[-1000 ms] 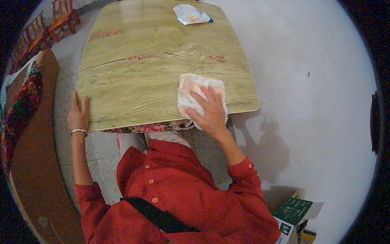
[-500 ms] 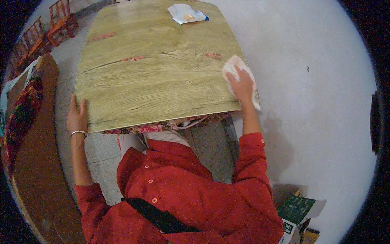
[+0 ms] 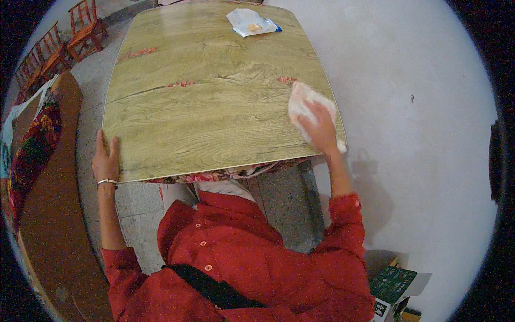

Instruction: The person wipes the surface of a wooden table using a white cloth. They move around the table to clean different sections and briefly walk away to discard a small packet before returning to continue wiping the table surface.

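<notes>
A cream-white cloth lies spread on the right side of the wood-patterned tabletop. My right hand presses down on this cloth, fingers stretched over it, and holds it against the surface. At the near left corner of the table, my left hand rests on the edge with thumb and fingers apart. It wears a bracelet at the wrist. Small red marks show in several places on the tabletop.
A white and blue opened packet lies at the table's far end. Patterned fabric hangs under the near edge. A pale wall borders the right side. Wooden chairs stand far left, a brown padded seat nearer, and boxes lower right.
My right hand and the cloth have shifted slightly leftward relative to the table's right edge. The left hand stays at the corner. The whole view has moved a little.
</notes>
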A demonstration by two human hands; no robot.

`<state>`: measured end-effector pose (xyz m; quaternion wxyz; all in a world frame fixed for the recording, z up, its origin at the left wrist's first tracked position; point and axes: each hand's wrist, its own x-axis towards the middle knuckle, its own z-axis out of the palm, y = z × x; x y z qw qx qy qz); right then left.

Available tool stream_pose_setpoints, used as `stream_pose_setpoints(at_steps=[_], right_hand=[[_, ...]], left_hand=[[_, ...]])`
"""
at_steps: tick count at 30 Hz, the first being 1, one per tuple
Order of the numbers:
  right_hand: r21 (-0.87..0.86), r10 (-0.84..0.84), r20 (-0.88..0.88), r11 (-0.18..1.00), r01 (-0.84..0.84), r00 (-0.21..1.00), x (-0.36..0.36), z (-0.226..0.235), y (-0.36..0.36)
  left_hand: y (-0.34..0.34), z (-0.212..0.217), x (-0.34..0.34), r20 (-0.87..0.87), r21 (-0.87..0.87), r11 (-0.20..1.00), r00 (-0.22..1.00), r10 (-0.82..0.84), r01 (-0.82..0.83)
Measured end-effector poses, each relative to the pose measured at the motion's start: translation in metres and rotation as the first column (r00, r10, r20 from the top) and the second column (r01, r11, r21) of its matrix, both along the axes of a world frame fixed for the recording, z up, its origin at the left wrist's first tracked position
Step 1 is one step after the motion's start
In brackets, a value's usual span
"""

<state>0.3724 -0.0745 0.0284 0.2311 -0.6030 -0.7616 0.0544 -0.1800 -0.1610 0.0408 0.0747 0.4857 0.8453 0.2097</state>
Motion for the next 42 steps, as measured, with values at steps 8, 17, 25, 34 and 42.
stream_pose_setpoints(at_steps=[8,17,25,34,42], right_hand=[[-0.011,-0.038,-0.051,0.999,0.037,0.998,-0.049,0.000,0.117],[-0.099,0.363,-0.036,0.926,-0.364,0.931,-0.087,0.030,-0.021],[0.017,-0.022,-0.070,1.000,0.023,0.997,0.003,-0.013,0.088],[0.036,0.373,0.000,0.927,-0.373,0.928,-0.098,0.007,0.066],[-0.064,0.069,-0.073,0.995,-0.073,0.995,-0.010,0.009,0.085]], left_hand=[[0.002,0.003,0.003,-0.042,0.053,0.998,0.999,-0.015,0.017],[-0.001,0.012,0.010,0.060,-0.066,0.998,0.998,0.020,-0.016],[-0.002,0.001,0.004,-0.045,0.024,0.999,0.999,-0.025,0.026],[0.001,0.012,0.008,0.015,-0.011,1.000,1.000,0.002,-0.002],[-0.001,0.010,0.010,0.007,-0.043,0.998,0.999,0.039,-0.038]])
